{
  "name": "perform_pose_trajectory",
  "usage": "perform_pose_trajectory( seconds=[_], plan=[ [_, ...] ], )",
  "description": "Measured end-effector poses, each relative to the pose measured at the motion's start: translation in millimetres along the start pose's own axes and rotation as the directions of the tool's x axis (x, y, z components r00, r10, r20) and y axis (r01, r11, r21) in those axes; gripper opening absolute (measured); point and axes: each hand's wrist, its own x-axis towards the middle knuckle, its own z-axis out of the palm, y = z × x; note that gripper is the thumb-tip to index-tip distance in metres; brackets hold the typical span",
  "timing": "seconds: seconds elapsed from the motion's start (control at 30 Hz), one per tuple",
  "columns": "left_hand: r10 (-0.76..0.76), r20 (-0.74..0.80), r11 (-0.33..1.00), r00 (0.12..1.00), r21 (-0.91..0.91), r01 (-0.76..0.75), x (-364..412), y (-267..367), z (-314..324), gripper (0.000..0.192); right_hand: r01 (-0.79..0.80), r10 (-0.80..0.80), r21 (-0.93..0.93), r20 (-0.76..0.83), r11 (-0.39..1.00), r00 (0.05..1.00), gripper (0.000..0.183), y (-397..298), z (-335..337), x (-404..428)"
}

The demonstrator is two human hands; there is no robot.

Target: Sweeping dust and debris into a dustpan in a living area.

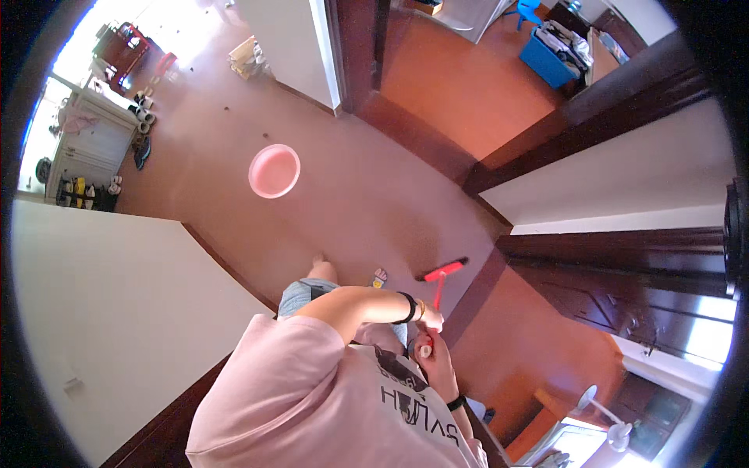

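A red broom with dark bristles rests its head (443,271) on the brown floor, near the threshold of the lower right doorway. Its red handle (438,295) runs back towards my body. Wrapped around the handle is my left hand (432,317), with a black band and a gold bracelet at the wrist. My right hand (432,353) grips closer to me, by the pale handle end (425,351). Some fingers are hidden. One sandalled foot (379,277) shows left of the broom head.
Ahead on the floor stands a pink plastic basin (274,171). Small dark bits (265,136) lie beyond it. Shoes (141,152) sit beside a white cabinet (96,143) at the far left. A white wall (117,281) borders my left. Dark door frames (488,175) stand on the right.
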Motion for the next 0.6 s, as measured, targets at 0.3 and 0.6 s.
perform_pose_trajectory(
  seconds=[0.3,0.6],
  plan=[
    [0.122,-0.223,0.980,0.967,-0.130,-0.153,-45.2,-61.5,-55.1,0.016,0.246,-0.227,-0.763,0.133,0.597,0.965,0.011,-34.9,5.5,112.3],
    [-0.036,-0.377,0.985,0.925,-0.168,-0.030,-192.9,-178.9,-107.0,0.018,-0.298,0.324,-0.447,-0.019,0.843,0.946,0.006,35.9,168.3,211.0]
  ],
)
